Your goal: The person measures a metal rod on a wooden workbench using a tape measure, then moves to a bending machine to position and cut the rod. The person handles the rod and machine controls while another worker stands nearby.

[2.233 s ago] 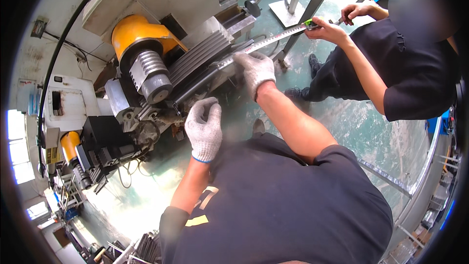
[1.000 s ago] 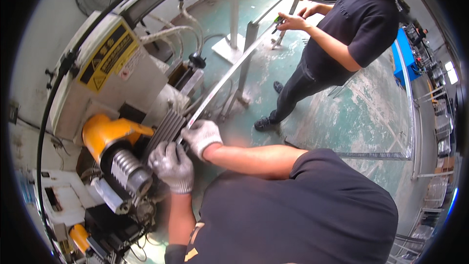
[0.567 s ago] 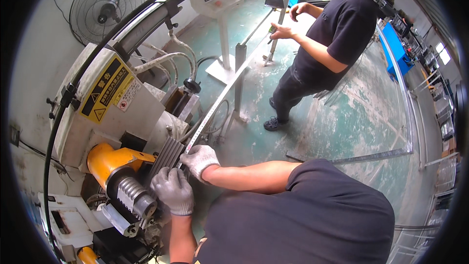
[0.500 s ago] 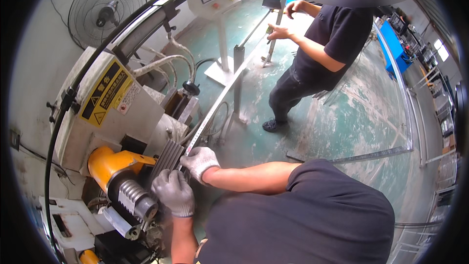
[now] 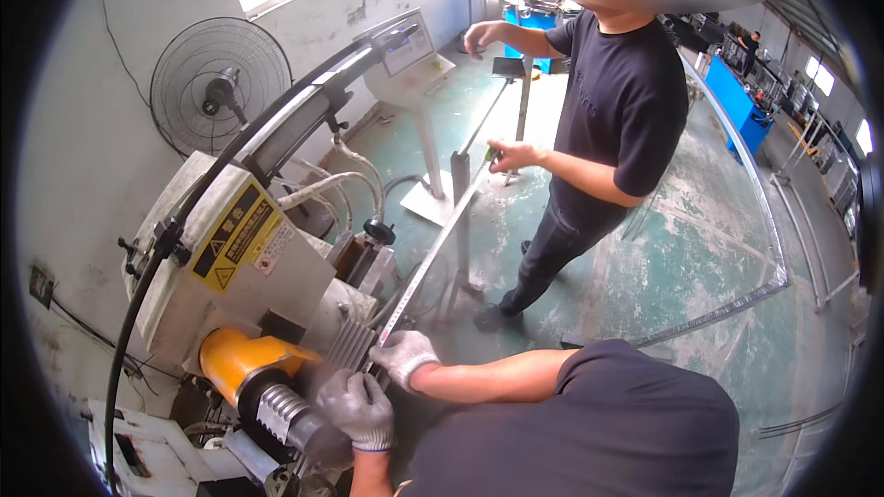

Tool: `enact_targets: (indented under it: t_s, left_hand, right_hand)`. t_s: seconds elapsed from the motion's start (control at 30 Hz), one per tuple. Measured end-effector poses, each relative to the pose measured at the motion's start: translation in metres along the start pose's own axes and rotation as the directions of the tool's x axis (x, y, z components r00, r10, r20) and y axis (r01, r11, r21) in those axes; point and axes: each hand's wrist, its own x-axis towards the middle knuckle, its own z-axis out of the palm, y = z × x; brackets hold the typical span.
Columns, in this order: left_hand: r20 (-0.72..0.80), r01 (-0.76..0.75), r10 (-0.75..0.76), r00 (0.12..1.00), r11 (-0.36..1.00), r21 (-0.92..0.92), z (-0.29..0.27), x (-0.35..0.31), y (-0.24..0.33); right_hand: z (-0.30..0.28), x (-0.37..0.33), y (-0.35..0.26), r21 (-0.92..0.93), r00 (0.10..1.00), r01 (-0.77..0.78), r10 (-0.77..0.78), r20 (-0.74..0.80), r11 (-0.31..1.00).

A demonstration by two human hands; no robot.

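My right hand [image 5: 405, 358], in a pale knit glove, pinches the near end of a tape measure [image 5: 433, 260] beside a ribbed grey metal block [image 5: 350, 346]. My left hand [image 5: 359, 408], gloved in grey, rests with curled fingers at the block's near end; whatever lies under them is hidden. From my right hand the white blade stretches up to a green tape case [image 5: 491, 155], held in one hand of a co-worker [image 5: 617, 120] in dark clothes. The co-worker's other hand [image 5: 486, 35] is raised, near the control panel.
A bending machine with a yellow arm [image 5: 249, 359] and a warning label [image 5: 237, 236] stands at the left. Behind it are a wall fan [image 5: 219, 83] and a control panel [image 5: 405, 41] on a stand. A metal post [image 5: 460, 212] rises beside the tape. A long bent metal frame [image 5: 718, 315] spans the right.
My view has tilted upward. The co-worker has lifted one hand toward the panel and brought the tape case closer to the post. My two hands stay at the ribbed block.
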Motion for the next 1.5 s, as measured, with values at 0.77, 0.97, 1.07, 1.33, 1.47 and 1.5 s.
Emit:
enact_targets:
  t_s: [0.77, 0.97, 1.07, 1.33, 1.47, 1.5]
  left_hand:
    - [-0.017, 0.041, -0.041, 0.999, 0.999, -0.022, -0.002, -0.002, -0.006]
    - [-0.014, 0.029, -0.03, 0.999, 0.999, -0.031, -0.007, -0.002, -0.009]
    - [-0.004, 0.021, -0.021, 1.0, 0.999, -0.044, -0.001, 0.002, -0.007]
    - [-0.026, 0.043, -0.042, 0.999, 0.999, 0.027, 0.001, 0.003, 0.001]
    - [-0.036, 0.029, -0.028, 0.999, 0.999, 0.016, 0.007, 0.002, 0.001]
    - [-0.037, 0.025, -0.024, 0.999, 1.0, 0.016, 0.007, 0.002, 0.001]
  right_hand:
    - [0.018, 0.011, 0.022, 0.147, 0.993, 0.044, -0.027, -0.114, 0.988]
    - [0.015, 0.007, 0.007, -0.007, 0.994, 0.018, -0.019, -0.108, 1.0]
    - [0.018, 0.018, 0.021, 0.162, 0.99, -0.013, 0.035, -0.136, 0.987]
    - [0.023, 0.018, 0.017, 0.054, 0.995, 0.007, -0.001, -0.102, 0.999]
    - [0.018, 0.016, 0.015, 0.068, 0.991, 0.021, -0.011, -0.135, 0.997]
    - [0.017, 0.015, 0.013, 0.057, 0.991, 0.025, -0.017, -0.132, 0.998]
